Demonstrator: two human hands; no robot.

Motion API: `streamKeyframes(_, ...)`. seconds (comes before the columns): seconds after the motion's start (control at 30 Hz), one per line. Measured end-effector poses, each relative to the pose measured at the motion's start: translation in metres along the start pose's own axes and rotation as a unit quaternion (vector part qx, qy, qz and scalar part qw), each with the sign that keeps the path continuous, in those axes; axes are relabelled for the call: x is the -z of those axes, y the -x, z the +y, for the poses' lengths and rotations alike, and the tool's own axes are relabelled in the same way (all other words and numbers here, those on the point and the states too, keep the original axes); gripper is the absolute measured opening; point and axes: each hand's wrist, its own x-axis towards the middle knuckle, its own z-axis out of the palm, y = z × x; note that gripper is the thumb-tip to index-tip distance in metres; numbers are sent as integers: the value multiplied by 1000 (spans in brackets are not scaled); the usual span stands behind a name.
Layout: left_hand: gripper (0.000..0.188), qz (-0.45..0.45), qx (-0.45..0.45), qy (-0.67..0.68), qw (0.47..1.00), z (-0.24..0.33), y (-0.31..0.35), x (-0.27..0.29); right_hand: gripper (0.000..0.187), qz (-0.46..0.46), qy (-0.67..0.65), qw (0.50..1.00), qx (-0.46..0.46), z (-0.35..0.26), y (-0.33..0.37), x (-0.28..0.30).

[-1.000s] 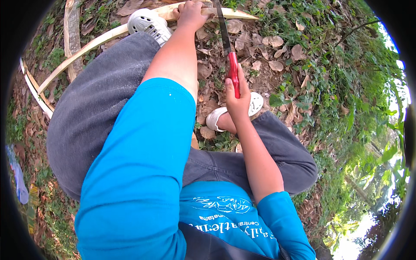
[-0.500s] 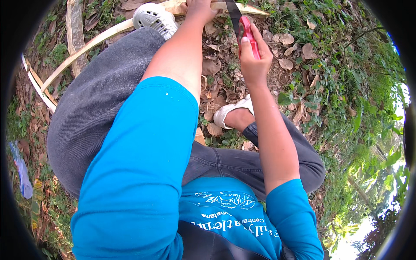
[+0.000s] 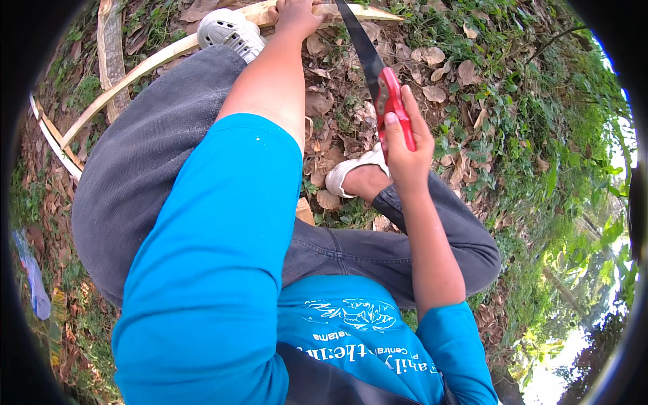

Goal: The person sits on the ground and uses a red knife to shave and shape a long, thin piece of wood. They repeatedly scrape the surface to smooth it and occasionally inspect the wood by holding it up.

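Observation:
A handsaw with a red handle (image 3: pixel 395 108) and a dark blade is gripped in my right hand (image 3: pixel 410 152). Its blade slants up and left to the top edge of the view, where it meets or crosses a long pale wooden strip (image 3: pixel 158 59). The blade's far end is cut off by the frame. My left hand (image 3: pixel 297 19) grips this strip just left of the blade, with some fingers hidden. A white clog (image 3: pixel 228 30) on my foot is against the strip, left of that hand.
A rough length of wood (image 3: pixel 111 50) lies under the strip at the upper left. More pale strips (image 3: pixel 57 145) are at the far left, above a bluish plastic piece (image 3: pixel 37 290). Dry leaves (image 3: pixel 432 93) and low green plants cover the ground. My other clog (image 3: pixel 351 172) stands below the saw.
My right hand has drawn the saw back toward my body, so more of the blade shows. My left hand stays on the wooden strip. The whole view has shifted slightly.

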Motion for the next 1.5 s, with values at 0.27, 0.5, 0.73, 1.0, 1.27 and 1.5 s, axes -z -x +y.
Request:
streamKeyframes(0.27, 35, -36, 35, -44, 998, 17, 6, 15, 39, 37, 15, 992, 116, -7, -75, -19)
streamKeyframes(0.5, 41, -17, -20, -25, 999, -10, -4, 2, 52, -11, -73, 995, 61, 46, -67, -37)
streamKeyframes(0.73, 32, -15, -29, -11, 999, -2, -10, 0, 62, -16, 14, 1000, -3, 101, -1, -37)
streamKeyframes(1.0, 29, -10, -19, -34, 999, -6, -6, 12, 47, -22, 24, 998, 54, -50, -9, 9)
streamKeyframes(1.27, 49, -73, -2, -64, 995, 2, -8, -17, 42, 106, 39, 987, 112, 26, -146, -89)
streamKeyframes(1.5, 51, -58, 2, -70, 996, 16, 7, -4, 57, 22, -15, 998, 61, 76, -91, -66)
